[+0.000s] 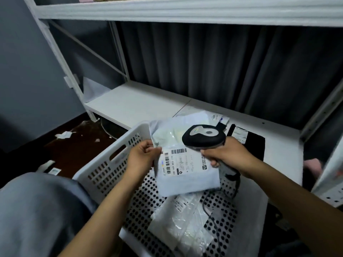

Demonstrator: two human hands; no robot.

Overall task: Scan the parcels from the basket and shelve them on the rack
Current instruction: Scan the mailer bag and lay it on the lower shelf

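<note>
My left hand pinches the left edge of a white poly-bag parcel held over the white perforated basket. Its shipping label with barcodes faces up. My right hand grips the handle of a black and grey barcode scanner, whose head hovers just above the label's top right. A second white parcel lies on the basket floor, with the scanner's cable running across it. The white rack's low shelf stands just behind the basket.
On the low shelf to the right lie white parcels and a black parcel with a label. A white bag leans at the shelf's left end. Paper scraps litter the dark floor. A grey curtain hangs behind the rack.
</note>
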